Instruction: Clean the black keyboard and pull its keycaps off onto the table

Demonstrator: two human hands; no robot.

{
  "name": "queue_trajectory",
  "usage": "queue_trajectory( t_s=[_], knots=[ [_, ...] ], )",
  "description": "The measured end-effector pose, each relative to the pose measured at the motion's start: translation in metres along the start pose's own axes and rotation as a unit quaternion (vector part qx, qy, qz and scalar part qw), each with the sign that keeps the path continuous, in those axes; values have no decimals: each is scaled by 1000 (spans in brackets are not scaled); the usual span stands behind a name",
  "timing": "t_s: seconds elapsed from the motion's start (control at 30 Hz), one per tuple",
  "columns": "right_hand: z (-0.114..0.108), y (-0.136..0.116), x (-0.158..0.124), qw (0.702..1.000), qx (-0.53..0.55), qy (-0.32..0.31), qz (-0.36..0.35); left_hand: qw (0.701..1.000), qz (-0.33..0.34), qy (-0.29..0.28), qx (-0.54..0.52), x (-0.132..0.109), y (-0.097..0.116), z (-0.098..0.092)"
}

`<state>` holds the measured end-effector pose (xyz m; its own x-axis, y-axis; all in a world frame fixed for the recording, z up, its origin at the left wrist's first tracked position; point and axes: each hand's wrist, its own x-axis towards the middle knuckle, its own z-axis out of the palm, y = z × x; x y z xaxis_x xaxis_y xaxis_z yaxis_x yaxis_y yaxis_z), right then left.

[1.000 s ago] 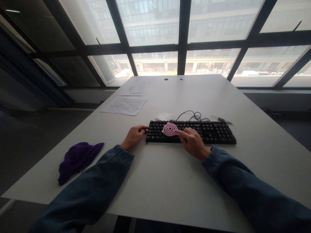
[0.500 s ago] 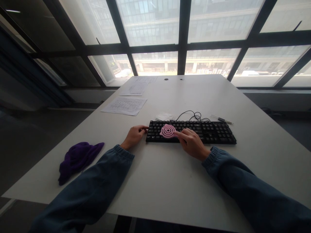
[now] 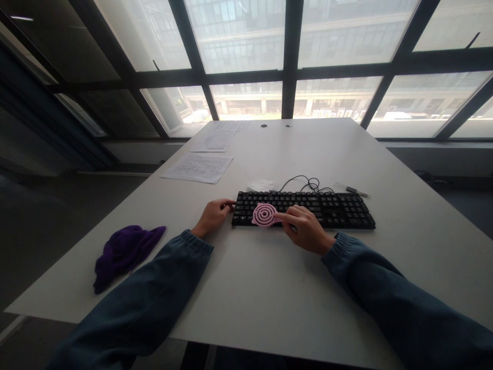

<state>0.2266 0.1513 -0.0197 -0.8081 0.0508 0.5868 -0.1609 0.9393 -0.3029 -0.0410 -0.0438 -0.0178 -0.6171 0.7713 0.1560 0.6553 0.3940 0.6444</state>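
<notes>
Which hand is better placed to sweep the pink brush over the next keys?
Right, likely: the right hand holds the pink brush on the keyboard, while the left hand rests against the keyboard's left end.

You face a wall of tall windows [image 3: 346,31] set in dark frames [image 3: 288,56], with pale daylight coming in from the buildings [image 3: 246,103] outside. A long white table [image 3: 269,288] runs from you towards the glass. Off its left edge the floor [image 3: 46,205] lies in deep shadow.
</notes>
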Motion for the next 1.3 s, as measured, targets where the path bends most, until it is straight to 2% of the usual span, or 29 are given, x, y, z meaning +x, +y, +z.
queue_trajectory(
  t_s=[0.13,0.27,0.47,0.57,0.8,0.93,1.13,1.3],
  knots=[
    [0,0,0,1000,-11,8,7,1000,20,20,1,-1,1,0],
    [0,0,0,1000,-16,2,1,996,70,50,-1,-4,8,2],
    [-1,5,0,1000,-24,18,4,978,205,41,24,-12,19,6],
    [-1,5,1,1000,-25,15,1,969,242,14,50,-16,26,6],
    [-5,10,-3,1000,-22,16,12,957,283,-51,49,-21,34,4],
    [-6,16,-6,999,-15,27,18,950,299,-48,70,-22,36,4],
    [1,5,-4,1000,-17,4,3,933,335,-39,124,-24,40,6],
    [-1,7,-6,999,-30,26,22,937,320,-21,135,-23,35,9]
  ],
)
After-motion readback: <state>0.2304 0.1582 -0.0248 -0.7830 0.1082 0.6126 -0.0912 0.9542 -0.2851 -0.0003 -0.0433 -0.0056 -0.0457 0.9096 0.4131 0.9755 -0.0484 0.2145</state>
